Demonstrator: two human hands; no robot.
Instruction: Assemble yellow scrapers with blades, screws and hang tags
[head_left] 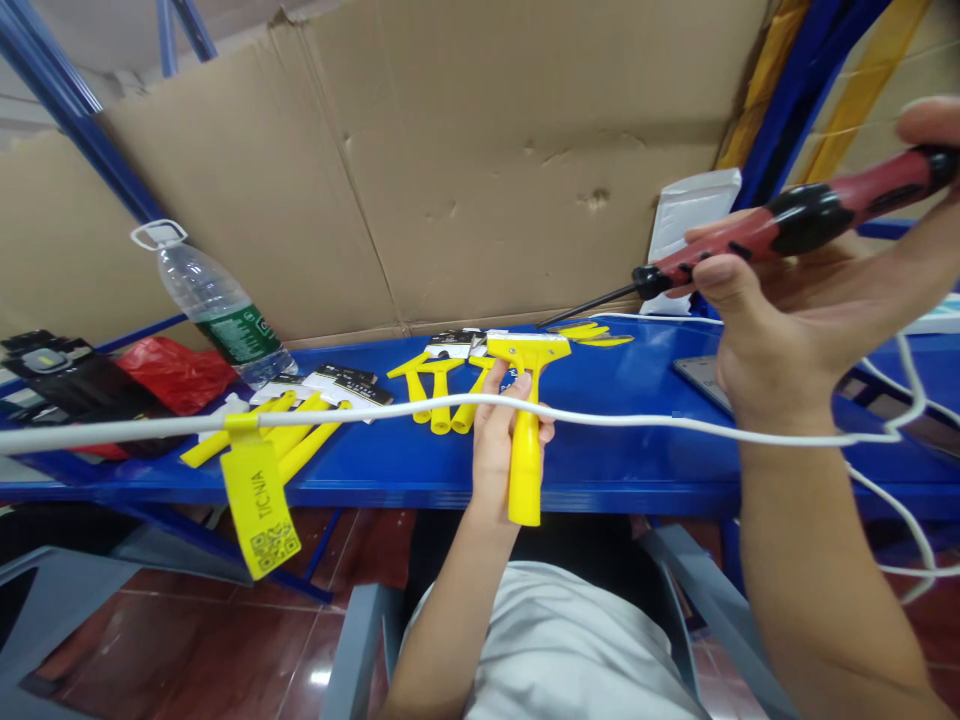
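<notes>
The left hand [493, 440] wraps round the scraper [526, 465], head just beyond its fingers, handle pointing back toward the wrist; the right hand [795, 320] clasps the screwdriver [814, 215].

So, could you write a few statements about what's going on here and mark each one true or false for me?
1. The right hand holds a red-and-black screwdriver. True.
2. The left hand has its grip on a yellow scraper. True.
3. The bottle has a red label. False: its label is green.
4. The tabletop is white. False: it is blue.
5. Other yellow handles lie beyond the left hand and off to its left. True.
</notes>
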